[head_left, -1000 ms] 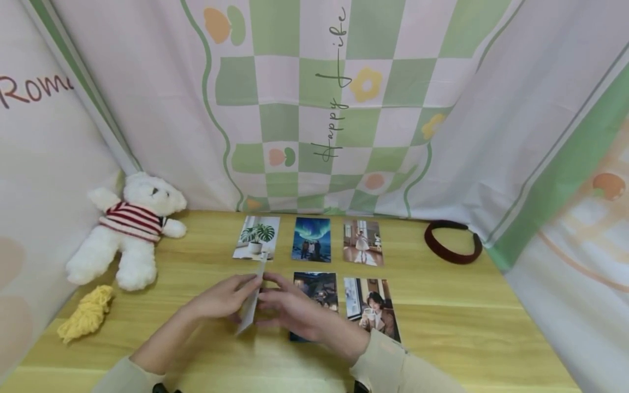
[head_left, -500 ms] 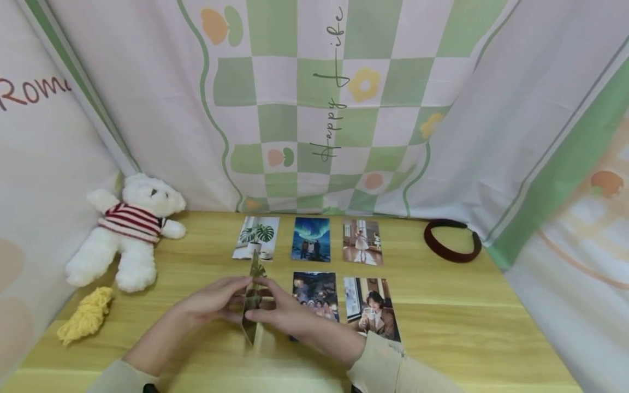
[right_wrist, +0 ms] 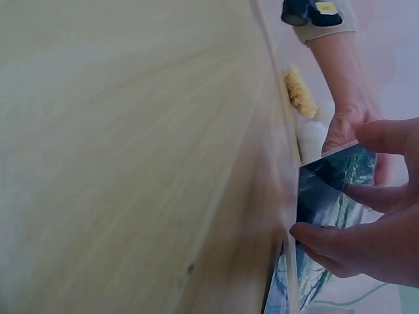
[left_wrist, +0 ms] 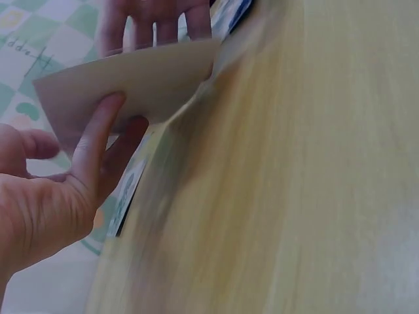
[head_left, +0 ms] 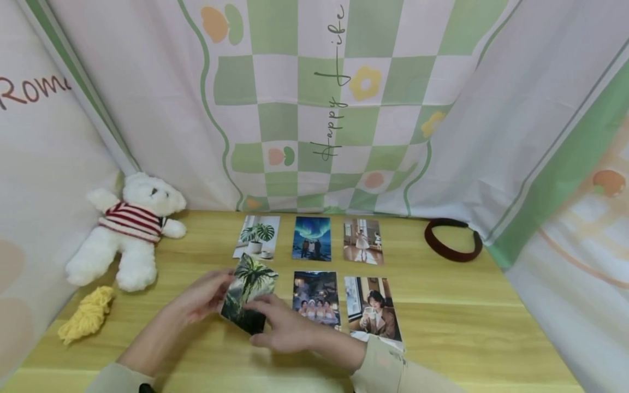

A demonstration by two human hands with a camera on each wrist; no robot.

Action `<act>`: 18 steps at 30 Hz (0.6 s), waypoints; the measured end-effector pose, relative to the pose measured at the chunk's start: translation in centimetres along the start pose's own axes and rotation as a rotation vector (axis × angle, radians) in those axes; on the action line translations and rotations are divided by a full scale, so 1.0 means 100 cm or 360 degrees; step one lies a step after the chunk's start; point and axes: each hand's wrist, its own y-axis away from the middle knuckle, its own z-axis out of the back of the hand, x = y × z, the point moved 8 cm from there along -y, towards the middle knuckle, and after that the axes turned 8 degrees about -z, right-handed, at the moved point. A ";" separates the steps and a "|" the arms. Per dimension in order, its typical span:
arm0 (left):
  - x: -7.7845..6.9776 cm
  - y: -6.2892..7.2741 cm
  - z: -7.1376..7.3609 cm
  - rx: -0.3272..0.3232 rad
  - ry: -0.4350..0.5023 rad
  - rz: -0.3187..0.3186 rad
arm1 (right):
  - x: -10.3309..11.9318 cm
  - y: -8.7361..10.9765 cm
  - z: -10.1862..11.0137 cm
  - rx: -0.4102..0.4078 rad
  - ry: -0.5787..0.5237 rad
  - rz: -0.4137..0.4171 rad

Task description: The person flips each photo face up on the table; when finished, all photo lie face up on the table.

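A photo card (head_left: 245, 292) with a green, palm-like plant is held tilted between both hands, picture side toward the head camera. My left hand (head_left: 206, 297) is at its left edge. In the left wrist view, two fingers of that hand press the card's plain back (left_wrist: 150, 82), thumb by the edge. My right hand (head_left: 290, 327) reaches over from the right. Its fingers lie across the picture, and its thumb is at the near edge. The held card's top slightly overlaps a potted-plant photo card (head_left: 255, 237) lying behind it in the head view.
Other photo cards lie in rows: an aurora (head_left: 312, 239), a dancer (head_left: 362, 242), people bathing (head_left: 316, 297) and a person with a cup (head_left: 377, 311). A dark red headband (head_left: 452, 254) lies right. A white teddy bear (head_left: 130, 234) and yellow yarn (head_left: 87, 315) lie left.
The held card was seen nearly edge-on between the hands and has turned so that its picture faces the head camera. The left hand has shifted slightly left. The cards on the table stay put.
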 end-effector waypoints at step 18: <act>-0.014 0.010 0.007 -0.0306 -0.1121 -0.0161 | 0.002 0.009 -0.018 0.0011 0.1077 0.0265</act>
